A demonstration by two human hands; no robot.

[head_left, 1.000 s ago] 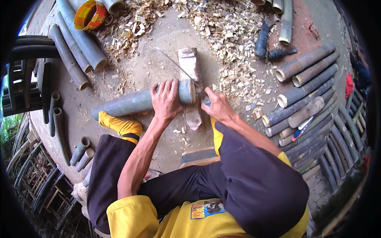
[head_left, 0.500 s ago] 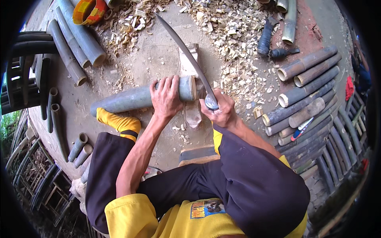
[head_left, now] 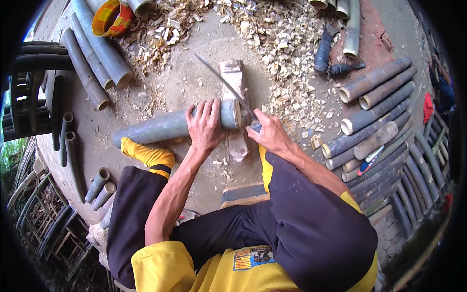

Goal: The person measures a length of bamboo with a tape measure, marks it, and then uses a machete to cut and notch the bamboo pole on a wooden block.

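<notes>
Left hand (head_left: 206, 125) holds a thick grey-green bamboo tube (head_left: 160, 124), with its fingers bent over the top and the tips going down the far side. I cannot see the thumb well. Right hand (head_left: 268, 129) is closed around the handle of a long knife (head_left: 221, 80). Most of the handle is hidden inside the fist, and only a bit of its blue-grey end peeks out. The thin blade slants up and to the left, past the cut end of the tube. I cannot tell if it touches the rim.

The tube lies on its side on the floor (head_left: 204, 177), with its cut end on a wooden block (head_left: 231, 80). The tube covers the middle of the block. At the tube's other end, a foot in a yellow sock (head_left: 148, 153) touches it. The other foot is mostly hidden behind the dark trousers (head_left: 323, 219).

Wood chips (head_left: 287, 46) lie in heaps up ahead, cut off at the top. More bamboo tubes (head_left: 377, 80) lie in a row on the right, and a small red, blue and white tool (head_left: 370, 160) rests on them. A small thing beside the left arm is partly covered and hard to make out. Dark racks (head_left: 41, 63) on the left fade into the black edge.
</notes>
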